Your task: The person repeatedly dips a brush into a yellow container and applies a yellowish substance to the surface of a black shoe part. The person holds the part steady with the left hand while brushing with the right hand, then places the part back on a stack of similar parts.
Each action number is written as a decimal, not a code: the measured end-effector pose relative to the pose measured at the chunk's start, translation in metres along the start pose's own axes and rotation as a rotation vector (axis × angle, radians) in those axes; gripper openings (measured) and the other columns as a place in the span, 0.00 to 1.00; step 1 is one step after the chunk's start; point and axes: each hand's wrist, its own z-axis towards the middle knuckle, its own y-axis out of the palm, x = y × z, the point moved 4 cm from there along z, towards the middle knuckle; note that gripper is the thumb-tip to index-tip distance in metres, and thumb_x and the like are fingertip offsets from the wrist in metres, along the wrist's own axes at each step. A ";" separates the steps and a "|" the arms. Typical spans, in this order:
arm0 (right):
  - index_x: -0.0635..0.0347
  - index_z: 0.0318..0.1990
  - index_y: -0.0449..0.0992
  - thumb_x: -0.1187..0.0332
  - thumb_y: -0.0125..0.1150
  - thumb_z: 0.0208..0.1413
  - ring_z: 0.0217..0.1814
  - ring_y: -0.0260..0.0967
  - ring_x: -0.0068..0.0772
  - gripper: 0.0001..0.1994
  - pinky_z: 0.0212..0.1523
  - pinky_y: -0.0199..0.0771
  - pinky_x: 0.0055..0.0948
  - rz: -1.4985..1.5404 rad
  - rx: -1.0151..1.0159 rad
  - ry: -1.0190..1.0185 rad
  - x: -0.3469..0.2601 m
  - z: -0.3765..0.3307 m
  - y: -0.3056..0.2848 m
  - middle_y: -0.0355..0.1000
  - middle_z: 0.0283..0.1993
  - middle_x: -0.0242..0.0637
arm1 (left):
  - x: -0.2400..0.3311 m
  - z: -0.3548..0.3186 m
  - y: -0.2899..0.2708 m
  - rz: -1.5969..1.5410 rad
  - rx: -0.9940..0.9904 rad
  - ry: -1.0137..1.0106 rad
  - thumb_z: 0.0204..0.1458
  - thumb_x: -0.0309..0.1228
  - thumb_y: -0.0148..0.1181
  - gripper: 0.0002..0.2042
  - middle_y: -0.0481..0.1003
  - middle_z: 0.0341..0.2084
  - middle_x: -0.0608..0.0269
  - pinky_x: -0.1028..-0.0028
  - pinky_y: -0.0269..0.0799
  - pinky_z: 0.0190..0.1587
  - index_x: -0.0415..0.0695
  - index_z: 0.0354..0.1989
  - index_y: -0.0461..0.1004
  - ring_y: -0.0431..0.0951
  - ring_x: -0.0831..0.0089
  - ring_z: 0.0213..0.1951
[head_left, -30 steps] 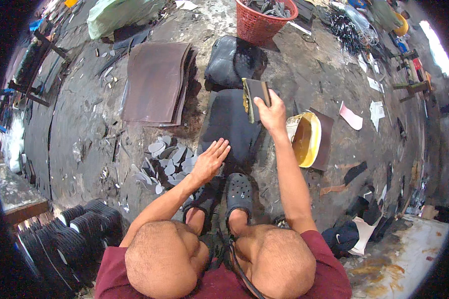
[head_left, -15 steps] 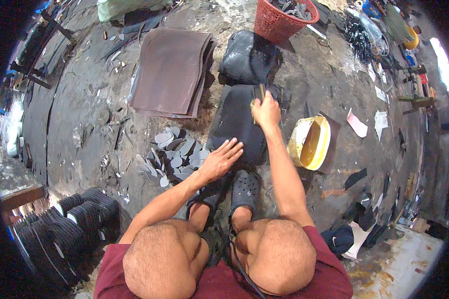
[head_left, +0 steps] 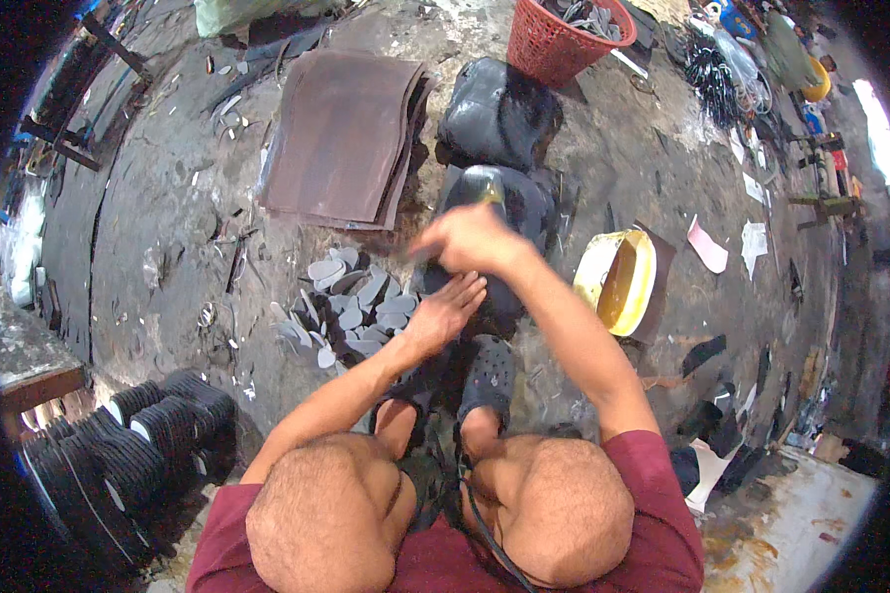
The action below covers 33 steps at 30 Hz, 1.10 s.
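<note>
Dusty grey floor (head_left: pixel 168 247) fills the head view, with scraps and junk all around. I see only this one view, so I go through it bit by bit.

My left hand (head_left: pixel 445 311) lies flat and open on the black sheet (head_left: pixel 504 296) in front of my feet. It holds nothing, it just presses down. A moment ago it was in almost the same spot, so I think it is keeping the sheet from sliding.

My right hand (head_left: pixel 470 237) is the big change. Half a second ago it was stretched out at the far end of the sheet. Now it is pulled back above the left hand, and it is a blur. That tells me the work on the sheet is going on in quick strokes. The fingers look curled shut. A second ago I saw a small flat block in that hand, but now the blur hides it, so I cannot tell what it grips.

Beside my left hand lies a pile of small grey cut shapes (head_left: pixel 351 306). A yellow bowl (head_left: pixel 618 282) sits to the right. Farther off are brown sheets (head_left: pixel 341 138), a black bag (head_left: pixel 499 114) and a red basket (head_left: pixel 564 40).

My knees hide most of my shoes (head_left: pixel 489 371), and the dark rim cuts off the black rolls (head_left: pixel 129 455).
</note>
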 end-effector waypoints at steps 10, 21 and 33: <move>0.38 0.51 0.80 0.65 0.62 0.49 0.47 0.80 0.50 0.19 0.44 0.80 0.51 -0.123 0.017 0.361 0.045 -0.026 -0.006 0.82 0.42 0.41 | 0.030 -0.001 0.007 0.109 0.004 0.042 0.49 0.27 0.55 0.29 0.61 0.69 0.48 0.58 0.51 0.74 0.32 0.63 0.66 0.57 0.55 0.72; 0.44 0.45 0.81 0.65 0.61 0.52 0.40 0.80 0.45 0.12 0.35 0.80 0.47 -0.116 0.369 0.395 0.033 -0.047 -0.017 0.81 0.36 0.40 | 0.011 0.016 0.014 0.064 -0.011 0.061 0.49 0.26 0.55 0.29 0.63 0.68 0.52 0.60 0.51 0.75 0.35 0.63 0.67 0.57 0.59 0.72; 0.55 0.48 0.76 0.68 0.60 0.52 0.49 0.77 0.42 0.14 0.43 0.79 0.46 -0.243 0.212 0.062 -0.063 -0.082 0.081 0.79 0.45 0.38 | 0.083 -0.026 0.025 -0.219 -0.116 0.306 0.44 0.31 0.56 0.26 0.75 0.53 0.48 0.53 0.69 0.61 0.44 0.57 0.75 0.74 0.51 0.57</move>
